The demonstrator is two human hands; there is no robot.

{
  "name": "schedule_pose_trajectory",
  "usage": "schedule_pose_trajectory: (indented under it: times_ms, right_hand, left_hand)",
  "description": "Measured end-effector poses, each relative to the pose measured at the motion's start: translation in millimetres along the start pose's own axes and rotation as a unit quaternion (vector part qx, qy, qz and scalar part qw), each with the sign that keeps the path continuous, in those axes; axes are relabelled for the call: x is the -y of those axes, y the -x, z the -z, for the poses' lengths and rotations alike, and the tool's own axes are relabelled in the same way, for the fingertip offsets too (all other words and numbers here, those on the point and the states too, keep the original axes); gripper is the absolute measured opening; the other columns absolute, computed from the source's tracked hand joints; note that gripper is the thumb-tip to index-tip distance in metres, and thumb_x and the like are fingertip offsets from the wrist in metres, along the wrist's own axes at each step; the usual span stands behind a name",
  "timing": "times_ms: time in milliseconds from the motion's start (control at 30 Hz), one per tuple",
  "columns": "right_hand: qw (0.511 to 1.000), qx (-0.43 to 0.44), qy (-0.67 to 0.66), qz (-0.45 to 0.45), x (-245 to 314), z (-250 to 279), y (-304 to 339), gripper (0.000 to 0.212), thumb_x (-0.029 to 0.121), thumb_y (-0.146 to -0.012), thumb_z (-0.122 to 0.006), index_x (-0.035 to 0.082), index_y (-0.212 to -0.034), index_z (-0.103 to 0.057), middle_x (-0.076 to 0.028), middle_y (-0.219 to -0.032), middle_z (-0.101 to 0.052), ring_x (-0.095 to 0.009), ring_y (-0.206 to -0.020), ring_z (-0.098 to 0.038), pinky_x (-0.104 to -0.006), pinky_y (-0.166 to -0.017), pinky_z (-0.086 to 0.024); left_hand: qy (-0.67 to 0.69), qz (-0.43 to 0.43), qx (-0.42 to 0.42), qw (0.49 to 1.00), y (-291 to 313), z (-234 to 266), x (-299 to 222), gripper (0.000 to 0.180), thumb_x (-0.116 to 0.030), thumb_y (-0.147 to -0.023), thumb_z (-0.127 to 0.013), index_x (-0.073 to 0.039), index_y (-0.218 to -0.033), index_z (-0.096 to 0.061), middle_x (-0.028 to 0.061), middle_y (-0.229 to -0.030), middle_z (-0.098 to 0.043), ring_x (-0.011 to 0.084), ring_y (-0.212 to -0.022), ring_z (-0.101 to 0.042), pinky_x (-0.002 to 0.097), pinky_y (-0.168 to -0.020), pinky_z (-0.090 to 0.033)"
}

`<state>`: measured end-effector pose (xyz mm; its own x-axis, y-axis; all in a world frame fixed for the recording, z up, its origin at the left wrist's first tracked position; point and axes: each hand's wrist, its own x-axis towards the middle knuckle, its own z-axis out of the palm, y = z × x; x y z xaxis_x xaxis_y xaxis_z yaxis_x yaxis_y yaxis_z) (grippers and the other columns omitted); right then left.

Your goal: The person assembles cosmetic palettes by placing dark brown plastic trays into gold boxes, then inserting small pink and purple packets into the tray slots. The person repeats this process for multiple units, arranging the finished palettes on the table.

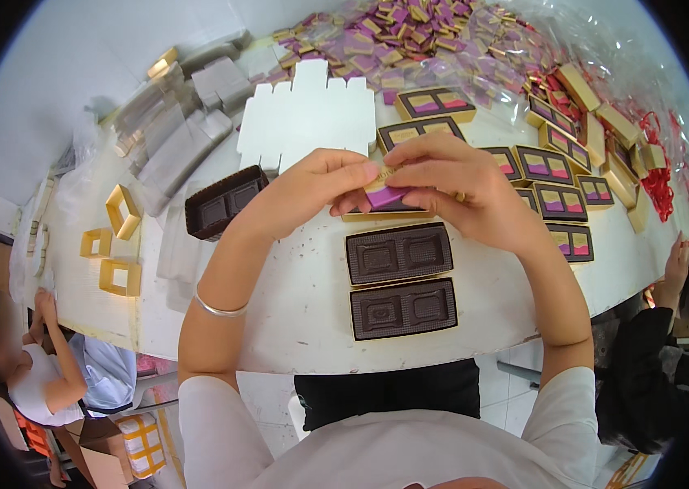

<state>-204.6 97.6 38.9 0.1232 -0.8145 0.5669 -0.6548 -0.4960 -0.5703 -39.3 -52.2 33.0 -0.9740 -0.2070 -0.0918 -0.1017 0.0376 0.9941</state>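
Note:
Between my left hand (336,181) and my right hand (463,181) is a small purple and gold packet (384,192), pinched by the fingers of both. Below the hands lies a gold box, mostly covered by them. Nearer to me, two gold boxes with brown two-pocket trays, one (399,253) behind the other (404,309), hold nothing in their pockets. By my left forearm stands a stack of brown plastic trays (222,202). Past my right hand, several boxes (544,165) each carry two purple, pink and gold packets.
A large heap of purple and gold packets (385,41) covers the back of the table (295,326). White flat card (308,122) lies in front of it. Gold box sleeves (120,277) stand at left, red ribbon (656,175) at right. Other people (59,367) sit at both sides.

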Motion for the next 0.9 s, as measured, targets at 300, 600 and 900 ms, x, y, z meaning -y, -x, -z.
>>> schedule_pose_trajectory:
  times_ms: [300,600,900]
  right_hand:
    - [0.99,0.067,0.088,-0.091,-36.8,-44.6,1.1,0.018,0.004,-0.074,-0.069,0.003,-0.092,-0.064,-0.009,-0.096,-0.053,-0.026,-0.091,-0.053,-0.034,-0.08,-0.044]
    - [0.932,0.141,0.326,0.072,-36.3,-59.5,-0.4,0.01,0.003,-0.068,-0.061,0.001,-0.077,-0.062,-0.007,-0.084,-0.06,-0.024,-0.083,-0.056,-0.0325,-0.075,-0.045]
    - [0.952,-0.132,0.276,-0.002,-98.9,17.5,-63.9,0.018,0.004,-0.082,-0.06,0.0,-0.099,-0.064,-0.014,-0.09,-0.065,-0.026,-0.078,-0.063,-0.0325,-0.069,-0.05]
  left_hand:
    - [-0.35,-0.007,-0.143,0.926,-10.8,18.4,27.9,0.03,-0.022,-0.094,-0.05,0.001,-0.112,-0.058,0.0056,-0.091,-0.06,0.0087,-0.063,-0.052,0.024,-0.058,-0.046]
    - [-0.336,0.015,-0.126,0.933,-12.5,10.0,26.5,0.032,-0.009,-0.078,-0.066,0.003,-0.108,-0.06,0.0152,-0.093,-0.061,0.0229,-0.07,-0.055,0.0326,-0.07,-0.047]
    - [-0.314,-0.019,-0.135,0.94,-9.7,16.9,31.0,0.026,-0.011,-0.085,-0.062,0.003,-0.106,-0.058,0.0071,-0.093,-0.062,0.0098,-0.056,-0.052,0.026,-0.052,-0.046]
